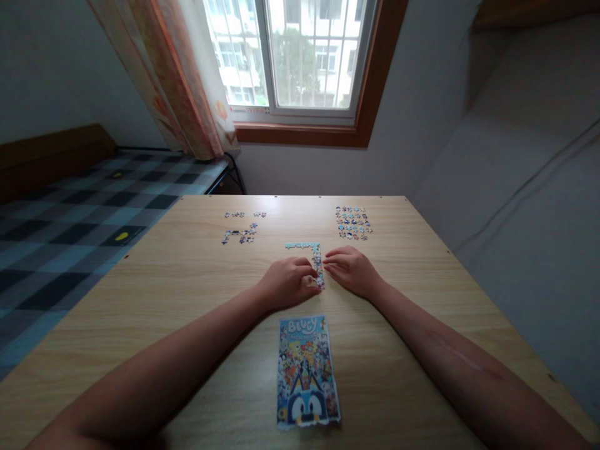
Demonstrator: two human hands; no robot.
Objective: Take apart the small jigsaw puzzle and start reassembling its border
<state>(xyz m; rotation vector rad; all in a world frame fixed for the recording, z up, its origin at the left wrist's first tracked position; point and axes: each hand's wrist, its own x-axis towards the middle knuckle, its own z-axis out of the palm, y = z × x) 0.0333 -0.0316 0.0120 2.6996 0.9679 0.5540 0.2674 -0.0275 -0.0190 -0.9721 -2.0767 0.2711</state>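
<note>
A partly joined strip of jigsaw pieces [315, 252] lies in an L shape at the middle of the wooden table [187, 300]. My left hand [287, 282] rests with curled fingers against the strip's left side, fingertips pressed on its lower end. My right hand [349, 269] lies on the strip's right side, fingers together and touching its edge. A colourful printed picture sheet [307, 370] lies flat nearer to me, between my forearms.
Loose jigsaw pieces lie in a cluster at the far right [353, 222] and in small groups at the far left [240, 235]. A bed with a checked cover [70, 219] stands left of the table. A window [300, 56] and curtain [182, 81] are behind.
</note>
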